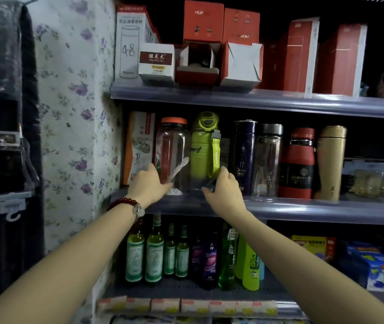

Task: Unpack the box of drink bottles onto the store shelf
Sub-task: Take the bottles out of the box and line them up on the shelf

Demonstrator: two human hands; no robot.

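Observation:
A clear bottle with an orange lid (173, 146) stands at the left of the middle shelf (303, 210). Right beside it is a lime-green bottle with a strap (203, 150). My left hand (147, 185), with a red bead bracelet on the wrist, wraps the clear bottle's lower left side, thumb in front. At the green bottle's base my right hand (224, 188) has its fingers up the right side and its thumb across the front. Both bottles are upright, with their bases on the shelf. No box of bottles is in view.
To the right stand a dark blue bottle (243, 155), a glass bottle (268, 160), a red bottle (299, 164) and a gold flask (330, 162). Red and white boxes (240, 61) fill the upper shelf. Green glass bottles (154, 256) line the lower shelf. A floral wall (74, 113) bounds the left.

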